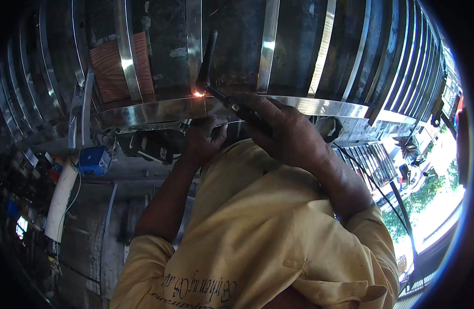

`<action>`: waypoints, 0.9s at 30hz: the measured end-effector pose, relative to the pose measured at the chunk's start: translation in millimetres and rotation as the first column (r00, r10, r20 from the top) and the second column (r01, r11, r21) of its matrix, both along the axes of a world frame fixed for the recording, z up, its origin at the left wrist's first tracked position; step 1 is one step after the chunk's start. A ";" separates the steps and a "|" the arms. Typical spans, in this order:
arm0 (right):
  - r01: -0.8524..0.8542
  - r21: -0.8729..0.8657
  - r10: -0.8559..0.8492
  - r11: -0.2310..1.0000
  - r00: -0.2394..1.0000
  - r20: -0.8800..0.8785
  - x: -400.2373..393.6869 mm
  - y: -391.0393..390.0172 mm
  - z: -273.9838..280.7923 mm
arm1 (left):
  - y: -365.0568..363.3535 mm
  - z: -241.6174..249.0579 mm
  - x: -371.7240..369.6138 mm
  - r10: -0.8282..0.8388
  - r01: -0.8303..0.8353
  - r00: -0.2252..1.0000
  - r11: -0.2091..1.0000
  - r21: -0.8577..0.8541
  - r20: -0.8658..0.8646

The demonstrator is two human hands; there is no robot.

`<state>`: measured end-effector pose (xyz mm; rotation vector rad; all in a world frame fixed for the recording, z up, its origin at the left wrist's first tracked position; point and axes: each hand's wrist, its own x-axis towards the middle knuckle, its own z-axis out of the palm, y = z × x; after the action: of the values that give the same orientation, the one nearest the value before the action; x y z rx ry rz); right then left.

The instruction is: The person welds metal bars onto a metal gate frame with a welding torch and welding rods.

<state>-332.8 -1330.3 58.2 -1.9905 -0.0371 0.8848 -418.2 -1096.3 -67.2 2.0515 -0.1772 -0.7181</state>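
Observation:
My right hand [278, 126] is wrapped round the handle of a black welding torch [220, 95]. The torch's dark nozzle end lies near a metal bar, and a small bright orange glow [199, 94] shows where a vertical bar [194, 51] meets the long shiny horizontal rail [159, 109]. My left hand [203, 136] is closed just below the rail, left of my right hand. Its fingers are curled at the rail's lower side, and what they hold is too small to make out.
Parallel metal bars run above the rail over a dark surface. A reddish board [112, 69] lies behind them at the left. Lower left are a blue box [95, 160] and a white pipe [62, 201]. Dark cables [371, 177] hang at the right.

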 end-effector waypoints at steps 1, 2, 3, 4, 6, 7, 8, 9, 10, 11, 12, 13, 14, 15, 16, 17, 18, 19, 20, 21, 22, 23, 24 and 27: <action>-0.012 -0.002 0.012 1.000 1.000 -0.015 -0.6 -0.2 -1.2 | 0.0 0.9 0.5 0.001 -0.001 1.000 1.000 0.008 -0.011; -0.024 -0.005 0.023 1.000 0.999 -0.030 -1.2 -0.4 -2.3 | -0.2 2.5 1.2 0.002 -0.001 1.000 1.000 0.016 -0.022; -0.021 0.020 0.022 1.000 0.999 -0.041 -2.2 -1.2 -5.1 | -0.3 3.4 1.7 0.002 -0.001 0.999 1.000 0.023 -0.033; -0.017 0.027 0.018 0.999 0.998 -0.056 -2.3 -1.6 -5.3 | 0.2 2.3 0.6 -0.001 0.001 1.000 1.000 0.025 -0.029; -0.008 0.027 0.011 1.000 0.996 -0.089 -1.6 -1.7 -4.6 | 0.9 -0.4 -0.1 -0.006 0.006 1.000 1.000 0.028 -0.018; 0.002 0.019 -0.001 1.000 0.996 -0.084 -1.3 -1.4 -3.9 | 0.8 -0.5 0.1 -0.003 0.004 1.000 1.000 0.023 -0.007; 0.013 0.010 -0.012 1.000 0.997 -0.079 -1.0 -1.2 -3.2 | -0.4 2.5 2.5 0.000 0.000 1.000 1.000 0.018 0.004; 0.030 0.002 -0.030 1.000 0.998 -0.050 -1.2 -0.9 -2.7 | -0.8 4.1 3.5 0.004 -0.004 1.000 1.000 0.013 0.015; 0.041 0.009 -0.041 0.999 0.999 -0.029 -0.9 -0.6 -2.2 | -0.5 2.3 2.4 0.010 -0.010 1.000 1.000 -0.001 0.009; 0.052 0.017 -0.051 0.999 0.999 -0.007 -0.6 -0.3 -1.9 | -0.2 -0.5 0.8 0.016 -0.016 1.000 1.000 -0.017 0.002; 0.056 0.039 -0.057 0.998 0.998 0.009 0.3 -0.1 -1.0 | -0.3 -1.9 -0.3 0.021 -0.021 1.000 0.999 -0.033 -0.005; 0.051 0.039 -0.052 0.998 0.999 0.007 1.1 -0.2 0.0 | 0.0 -1.8 -0.9 0.013 -0.013 1.000 1.000 -0.015 -0.005; 0.046 0.039 -0.047 0.998 0.999 0.006 2.0 -0.4 1.0 | 0.0 -0.2 -0.2 0.005 -0.005 1.000 1.000 0.004 -0.005; 0.032 0.019 -0.031 0.999 0.999 -0.013 2.9 -0.4 1.8 | -0.1 1.4 0.9 -0.004 0.004 1.000 1.000 0.023 -0.004; 0.006 0.017 -0.005 1.000 1.000 -0.024 3.4 -0.9 1.7 | -0.7 3.5 2.5 0.009 -0.008 1.000 1.000 0.016 -0.014; -0.020 0.015 0.021 1.000 0.999 -0.034 3.9 -1.4 1.6 | -1.5 5.9 4.0 0.021 -0.020 0.999 1.000 0.009 -0.025; -0.056 0.030 0.057 0.998 0.998 -0.036 3.7 -3.8 0.8 | -1.7 7.2 4.5 0.032 -0.032 0.999 0.999 0.003 -0.037; -0.052 0.035 0.053 0.998 0.998 -0.033 2.7 -3.8 -0.2 | -1.4 6.2 3.5 0.037 -0.037 0.998 0.999 -0.003 -0.047; -0.049 0.039 0.050 0.998 0.998 -0.029 1.6 -3.7 -1.3 | -1.2 4.0 1.8 0.041 -0.042 0.998 0.999 -0.010 -0.057; -0.007 0.034 0.008 0.999 1.000 -0.021 -0.5 -1.4 -3.6 | -1.5 2.5 1.3 0.045 -0.047 0.997 0.999 -0.018 -0.066; 0.024 0.037 -0.023 0.999 0.999 -0.021 0.2 -1.1 -3.1 | -1.5 1.7 1.9 0.031 -0.032 0.998 0.999 -0.021 -0.048; 0.055 0.040 -0.054 0.998 0.998 -0.021 0.8 -0.7 -2.6 | -1.1 1.3 2.8 0.017 -0.017 0.999 1.000 -0.022 -0.030; 0.076 0.052 -0.074 0.996 0.997 -0.033 4.2 -1.5 1.8 | -0.4 1.2 2.9 0.003 -0.003 1.000 1.000 -0.023 -0.014; 0.065 0.052 -0.066 0.997 0.998 0.023 1.6 -3.0 2.4 | -1.0 1.8 1.8 -0.003 0.003 1.000 1.000 0.021 -0.002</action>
<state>-331.2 -1333.3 60.7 -1.9438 -0.0086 0.8099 -416.4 -1097.3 -65.3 2.0706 -0.1723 -0.7268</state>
